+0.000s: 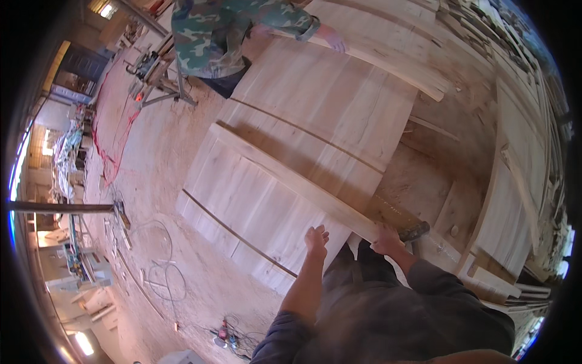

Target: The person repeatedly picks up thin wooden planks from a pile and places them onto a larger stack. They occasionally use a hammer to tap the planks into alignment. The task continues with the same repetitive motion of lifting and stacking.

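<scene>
A wide pale wooden panel, crossed by dark grooves, stretches away in front of me. Across it lies a long wooden beam, running from the far left to my right hand. My right hand has its fingers wrapped round the beam's near end. Just beyond that hand is a dark blocky thing; its kind is unclear. Over the panel's near edge, my left hand is loosely curled, apart from the beam, with nothing visible in it.
At the far end a co-worker in a camouflage jacket rests a hand by another board. Planks are stacked at right. A machine on a stand, a power tool and cables are at left.
</scene>
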{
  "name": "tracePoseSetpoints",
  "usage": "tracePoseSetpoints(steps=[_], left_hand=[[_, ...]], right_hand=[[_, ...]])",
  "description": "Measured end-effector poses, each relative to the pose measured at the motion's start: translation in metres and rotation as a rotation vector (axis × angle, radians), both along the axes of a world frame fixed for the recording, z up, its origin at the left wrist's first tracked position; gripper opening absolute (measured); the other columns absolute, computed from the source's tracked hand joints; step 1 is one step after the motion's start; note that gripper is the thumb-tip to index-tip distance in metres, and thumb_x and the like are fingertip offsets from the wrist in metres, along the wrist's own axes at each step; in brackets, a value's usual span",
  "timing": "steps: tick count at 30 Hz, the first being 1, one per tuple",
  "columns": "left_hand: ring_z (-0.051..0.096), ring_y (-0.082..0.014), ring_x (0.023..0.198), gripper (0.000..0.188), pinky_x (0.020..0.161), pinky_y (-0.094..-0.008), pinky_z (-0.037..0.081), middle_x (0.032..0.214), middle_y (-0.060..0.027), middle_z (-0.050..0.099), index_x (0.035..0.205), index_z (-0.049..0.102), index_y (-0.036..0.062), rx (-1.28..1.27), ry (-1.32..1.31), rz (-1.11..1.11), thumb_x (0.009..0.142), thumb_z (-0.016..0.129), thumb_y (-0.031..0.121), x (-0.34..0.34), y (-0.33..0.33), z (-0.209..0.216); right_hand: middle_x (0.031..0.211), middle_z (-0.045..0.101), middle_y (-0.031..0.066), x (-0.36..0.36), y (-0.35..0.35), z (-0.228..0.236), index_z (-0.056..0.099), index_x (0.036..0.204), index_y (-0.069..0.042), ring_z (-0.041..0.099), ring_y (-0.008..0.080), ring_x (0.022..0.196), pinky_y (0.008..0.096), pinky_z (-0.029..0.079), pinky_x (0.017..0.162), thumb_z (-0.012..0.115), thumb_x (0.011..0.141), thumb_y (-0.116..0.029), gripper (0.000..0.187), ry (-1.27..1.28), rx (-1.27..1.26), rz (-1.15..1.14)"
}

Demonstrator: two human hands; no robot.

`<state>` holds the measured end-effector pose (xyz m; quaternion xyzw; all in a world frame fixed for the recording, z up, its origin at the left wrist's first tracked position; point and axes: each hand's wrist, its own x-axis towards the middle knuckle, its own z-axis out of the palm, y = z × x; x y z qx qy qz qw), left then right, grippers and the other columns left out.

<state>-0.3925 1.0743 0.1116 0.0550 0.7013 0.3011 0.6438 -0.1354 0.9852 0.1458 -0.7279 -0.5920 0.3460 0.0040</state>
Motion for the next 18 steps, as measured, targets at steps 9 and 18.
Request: tracePoseSetpoints(steps=[9,18], left_hand=[[0.064,-0.0235,0.079,0.021,0.069,-0.0356,0.05,0.095,-0.0116,0.063,0.104,0.057,0.0014,-0.036,-0.078,0.062,0.088,0.061,0.014,-0.02,0.005,0.0],[0.065,-0.0299,0.085,0.028,0.072,-0.0398,0.052,0.103,-0.0159,0.062,0.114,0.054,0.0002,-0.054,-0.136,0.047,0.091,0.058,0.017,-0.03,-0.001,-0.023]], right_hand=[[0.125,0.057,0.0225,0.017,-0.002,-0.006,0.04,0.137,-0.007,0.055,0.0419,0.117,0.0489,0.046,0.099,0.083,0.058,-0.03,0.092,0.062,-0.145,-0.008],[0.113,0.062,0.0224,-0.005,-0.006,-0.005,0.044,0.129,-0.002,0.061,0.0403,0.107,0.0473,0.051,0.091,0.077,0.056,-0.029,0.085,-0.008,-0.253,0.028]])
